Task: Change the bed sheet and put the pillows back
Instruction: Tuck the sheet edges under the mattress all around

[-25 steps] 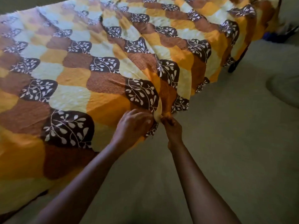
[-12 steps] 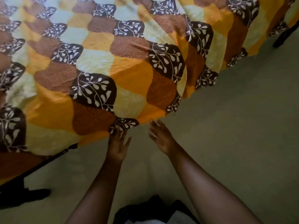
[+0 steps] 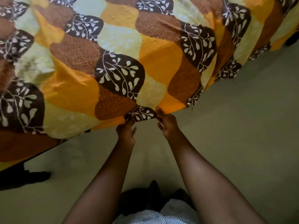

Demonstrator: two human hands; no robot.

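A bed sheet patterned in orange, brown, pale yellow and dark leaf shapes covers the bed and hangs over its near side. My left hand reaches up to the sheet's lower hem and pinches it at a dark leaf patch. My right hand is a short way to the right and grips the same hem beside an orange patch. The hem stretches between the two hands. No pillows are in view.
Pale floor fills the right and bottom of the view. A dark bed leg stands at the lower left under the sheet, and another dark leg shows at the far right edge. My striped clothing appears at the bottom.
One second ago both hands bunched the sheet's edge; half a second ago they hung open below the hem. Now both have risen and taken hold of the hem again.
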